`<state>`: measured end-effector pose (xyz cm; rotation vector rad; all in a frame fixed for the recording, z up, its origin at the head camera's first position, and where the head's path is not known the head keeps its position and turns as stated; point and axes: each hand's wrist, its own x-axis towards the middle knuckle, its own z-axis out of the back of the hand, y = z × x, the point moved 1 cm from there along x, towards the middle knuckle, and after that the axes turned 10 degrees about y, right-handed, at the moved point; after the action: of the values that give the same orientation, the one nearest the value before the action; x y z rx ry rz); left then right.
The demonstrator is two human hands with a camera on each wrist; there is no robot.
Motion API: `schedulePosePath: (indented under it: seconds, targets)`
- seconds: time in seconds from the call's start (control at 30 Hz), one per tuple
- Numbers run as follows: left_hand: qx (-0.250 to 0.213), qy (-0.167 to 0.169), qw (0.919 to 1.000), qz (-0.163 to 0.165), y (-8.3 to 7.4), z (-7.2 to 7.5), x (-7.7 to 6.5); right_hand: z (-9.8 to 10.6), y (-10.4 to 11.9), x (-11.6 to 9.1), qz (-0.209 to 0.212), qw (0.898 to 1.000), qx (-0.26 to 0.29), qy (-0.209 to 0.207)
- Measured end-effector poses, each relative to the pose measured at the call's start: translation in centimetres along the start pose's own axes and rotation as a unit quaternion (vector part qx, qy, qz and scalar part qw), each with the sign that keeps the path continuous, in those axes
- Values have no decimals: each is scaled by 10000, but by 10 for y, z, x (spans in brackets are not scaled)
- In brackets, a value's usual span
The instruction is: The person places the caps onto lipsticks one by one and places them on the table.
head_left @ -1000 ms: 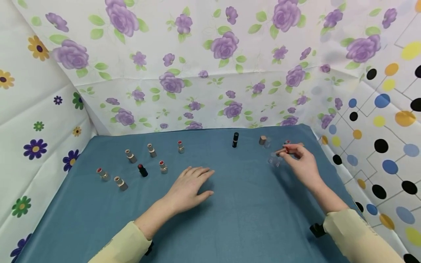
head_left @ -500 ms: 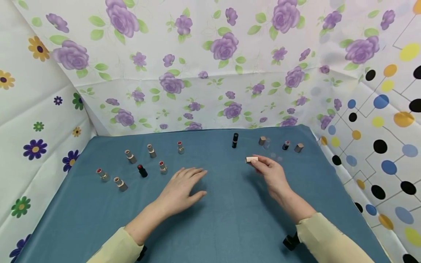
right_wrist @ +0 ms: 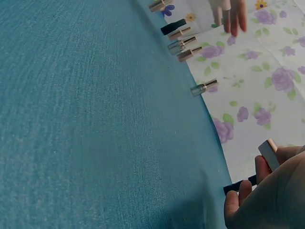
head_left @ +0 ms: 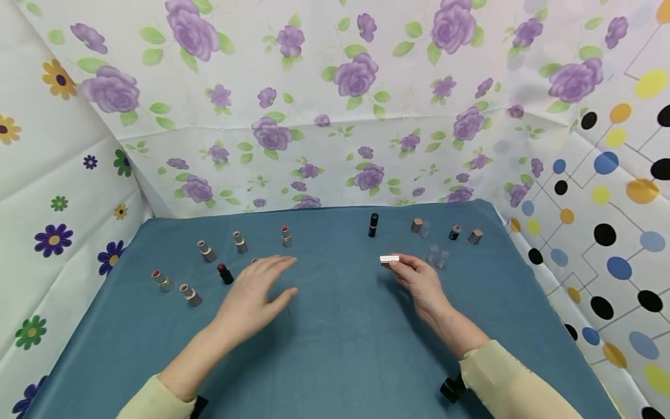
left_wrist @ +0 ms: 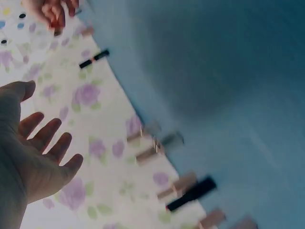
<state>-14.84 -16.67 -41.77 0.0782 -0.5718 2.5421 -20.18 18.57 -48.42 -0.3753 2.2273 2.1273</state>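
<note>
My right hand (head_left: 423,288) pinches a small lipstick cap (head_left: 389,260) between thumb and fingers, raised above the blue cloth. In the right wrist view the cap (right_wrist: 269,155) looks rectangular, with a shiny rose-gold edge. My left hand (head_left: 251,294) hovers with fingers spread at the left-centre, holding nothing. Its fingers hide most of one lipstick with a red tip (head_left: 255,260). Close to that hand stand a black lipstick with a red bullet (head_left: 225,274) and several uncapped lipsticks with grey or clear bases, among them a grey one (head_left: 241,242) and a red-tipped one (head_left: 286,236).
A capped black lipstick (head_left: 373,225) stands at the back centre. Toward the back right are a brown cap (head_left: 416,225), a clear cap (head_left: 424,230), a dark piece with a red top (head_left: 455,233), another brown cap (head_left: 475,236) and clear caps (head_left: 434,256). Patterned cloth walls enclose the table.
My right hand has carried the cap leftward from the group at the right toward the middle. My left hand has drifted left, now covering a lipstick. The standing pieces stay put.
</note>
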Motion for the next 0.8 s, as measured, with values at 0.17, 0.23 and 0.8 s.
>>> schedulePosePath:
  seconds: [0.17, 0.23, 0.8]
  targets:
    - [-168, -761, 9964, 325, 24, 30, -21, 0, 0, 1, -83, 10000, -1, 41]
    - [-220, -905, 9939, 589, 33, 41, -30, 1, 1, 1, -122, 9999, 3, 24]
    - [-652, -585, 9621, 2583, 108, 59, -91, -3, 2, 2, -202, 9998, 5, 50]
